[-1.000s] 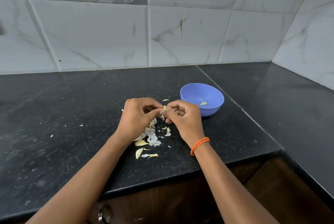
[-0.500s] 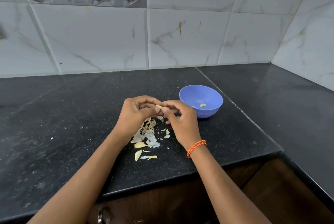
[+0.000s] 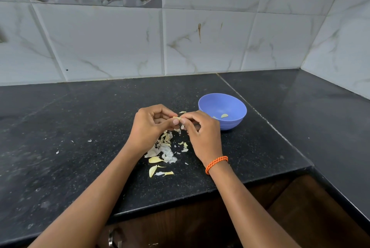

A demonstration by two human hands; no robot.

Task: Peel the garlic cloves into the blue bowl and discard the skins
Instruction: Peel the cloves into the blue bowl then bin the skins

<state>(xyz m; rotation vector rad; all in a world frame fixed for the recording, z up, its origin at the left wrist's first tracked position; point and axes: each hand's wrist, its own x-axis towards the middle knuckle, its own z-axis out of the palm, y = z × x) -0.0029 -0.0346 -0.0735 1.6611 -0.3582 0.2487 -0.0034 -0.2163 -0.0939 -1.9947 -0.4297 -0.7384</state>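
Both hands meet over the counter, fingers curled: the left hand (image 3: 153,125) and the right hand (image 3: 202,133) pinch one small garlic clove (image 3: 177,117) between their fingertips, and by my reading it is mid-peel. Just below the hands lies a loose heap of papery skins (image 3: 165,149), none of it discarded yet, and nearer the wrists a few yellowish pieces (image 3: 153,170) that could be unpeeled cloves or thick skin; I cannot tell which. Just beyond the right hand sits the blue bowl (image 3: 234,125), holding what look like two peeled cloves (image 3: 224,116). So the job seems early: some cloves done, one in hand, clearing skins left.
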